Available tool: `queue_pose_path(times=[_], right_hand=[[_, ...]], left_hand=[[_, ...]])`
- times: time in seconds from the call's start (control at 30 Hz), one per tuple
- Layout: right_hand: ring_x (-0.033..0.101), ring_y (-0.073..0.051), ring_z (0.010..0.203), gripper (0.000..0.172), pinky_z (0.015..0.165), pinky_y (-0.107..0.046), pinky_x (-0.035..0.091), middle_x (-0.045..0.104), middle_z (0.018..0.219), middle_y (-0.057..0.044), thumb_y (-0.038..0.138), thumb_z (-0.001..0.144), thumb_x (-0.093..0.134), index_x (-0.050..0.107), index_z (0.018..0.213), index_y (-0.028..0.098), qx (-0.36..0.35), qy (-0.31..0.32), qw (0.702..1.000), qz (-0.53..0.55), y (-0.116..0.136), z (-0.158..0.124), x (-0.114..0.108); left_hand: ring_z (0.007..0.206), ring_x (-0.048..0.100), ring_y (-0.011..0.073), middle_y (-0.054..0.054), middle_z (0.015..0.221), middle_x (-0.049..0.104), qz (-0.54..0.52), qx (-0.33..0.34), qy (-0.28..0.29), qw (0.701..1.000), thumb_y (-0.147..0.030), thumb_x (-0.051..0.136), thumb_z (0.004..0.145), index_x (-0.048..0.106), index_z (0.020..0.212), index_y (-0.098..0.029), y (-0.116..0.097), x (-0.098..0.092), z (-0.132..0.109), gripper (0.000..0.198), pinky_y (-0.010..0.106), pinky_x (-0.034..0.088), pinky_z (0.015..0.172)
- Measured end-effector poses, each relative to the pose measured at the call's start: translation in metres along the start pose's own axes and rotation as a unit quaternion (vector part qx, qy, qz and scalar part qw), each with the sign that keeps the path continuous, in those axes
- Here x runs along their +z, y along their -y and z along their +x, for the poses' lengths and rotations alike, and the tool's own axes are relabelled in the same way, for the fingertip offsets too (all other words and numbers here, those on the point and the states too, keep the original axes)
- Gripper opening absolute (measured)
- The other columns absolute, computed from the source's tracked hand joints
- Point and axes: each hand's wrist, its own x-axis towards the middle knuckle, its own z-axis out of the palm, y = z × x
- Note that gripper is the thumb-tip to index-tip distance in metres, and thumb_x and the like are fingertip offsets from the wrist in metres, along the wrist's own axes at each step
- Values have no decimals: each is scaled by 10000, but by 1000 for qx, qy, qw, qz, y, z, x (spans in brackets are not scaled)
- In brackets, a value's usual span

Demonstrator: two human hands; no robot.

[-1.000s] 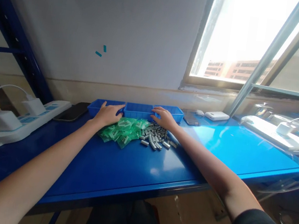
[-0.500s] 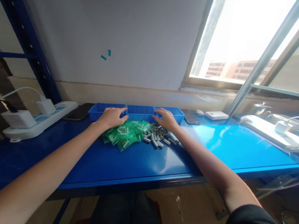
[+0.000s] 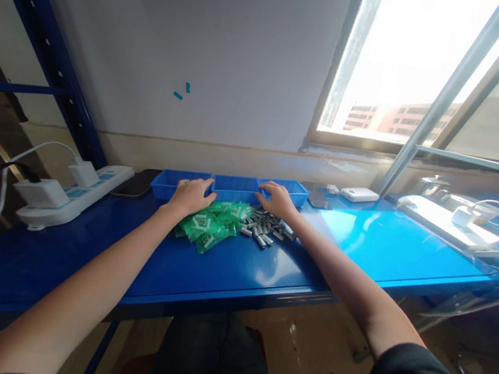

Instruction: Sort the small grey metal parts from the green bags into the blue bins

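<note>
A long blue tray (image 3: 236, 183) with three compartments stands at the back of the blue table, near the wall. My left hand (image 3: 191, 195) is curled over its front rim near the left divider. My right hand (image 3: 278, 199) grips the front rim at the right compartment. Just in front of the tray, between my wrists, lies a heap of small green bags (image 3: 210, 223). To its right is a pile of several small grey metal pieces (image 3: 266, 231). What the tray's compartments contain is hidden from here.
A white power strip (image 3: 74, 199) with white chargers sits at the left, a black phone (image 3: 138, 183) behind it. A white power bank (image 3: 359, 194) and a second power strip (image 3: 441, 217) lie at the right. The blue shelf upright (image 3: 51, 50) rises at left; the table's front edge (image 3: 235, 295) is near.
Both hands stay on the tray's front rim; my left hand has slid slightly right along it. The view has shifted a little, so the power strip sits further right.
</note>
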Motion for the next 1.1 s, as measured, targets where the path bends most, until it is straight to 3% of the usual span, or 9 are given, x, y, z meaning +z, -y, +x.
queue_pose_path(times=[0.27, 0.47, 0.67, 0.73, 0.8, 0.93, 1.1], right_hand=[[634, -185, 913, 325, 847, -270, 442, 691, 998, -73, 387, 919, 487, 705, 1006, 161, -12, -10, 1000, 2, 7, -5, -5], [615, -168, 870, 294, 798, -259, 434, 678, 936, -59, 338, 953, 443, 689, 932, 179, -45, -28, 998, 39, -5, -3, 2], [556, -211, 917, 321, 856, -318, 407, 635, 940, -103, 267, 961, 389, 665, 839, 159, -53, -102, 991, -69, 0, -2, -6], [559, -223, 906, 341, 852, -327, 405, 635, 902, -109, 268, 961, 377, 670, 834, 149, -51, -67, 991, -106, 11, -5, -10], [584, -219, 866, 372, 822, -317, 417, 643, 890, -113, 272, 966, 357, 681, 836, 144, -37, 17, 992, -119, 24, -7, -11], [624, -254, 884, 383, 797, -338, 443, 647, 1033, -159, 310, 962, 367, 703, 924, 130, -7, 153, 979, -137, 37, -8, 0], [604, -271, 1001, 447, 923, -360, 420, 652, 1020, -175, 321, 990, 306, 695, 976, 102, -22, 164, 972, -166, 35, -6, 9]], left_hand=[[1147, 579, 297, 110, 1267, 621, -7, 16, 13, 1000, -520, 367, 882, 475, 1363, -234, 10, 1, -2, 569, 389, 424, 922], [1063, 620, 313, 106, 1167, 674, 20, -19, -12, 1000, -653, 394, 832, 500, 1336, -251, 0, 0, -3, 653, 391, 450, 859], [985, 646, 331, 118, 1100, 695, 34, -41, -16, 998, -659, 401, 823, 534, 1296, -243, 0, -1, 4, 644, 379, 472, 756], [1009, 639, 328, 112, 1130, 687, 30, -34, -19, 999, -646, 402, 829, 516, 1317, -240, 4, 0, 5, 644, 377, 472, 763], [1030, 631, 323, 105, 1145, 683, 26, -27, -22, 999, -632, 403, 836, 507, 1328, -237, 8, 2, 5, 640, 378, 471, 778], [1024, 631, 319, 101, 1134, 685, 27, -24, -29, 999, -622, 392, 847, 520, 1309, -232, 10, 5, 4, 618, 389, 469, 785], [1018, 626, 317, 116, 1139, 675, 28, -11, -34, 999, -602, 370, 865, 509, 1309, -208, 9, 7, 4, 610, 390, 463, 772]])
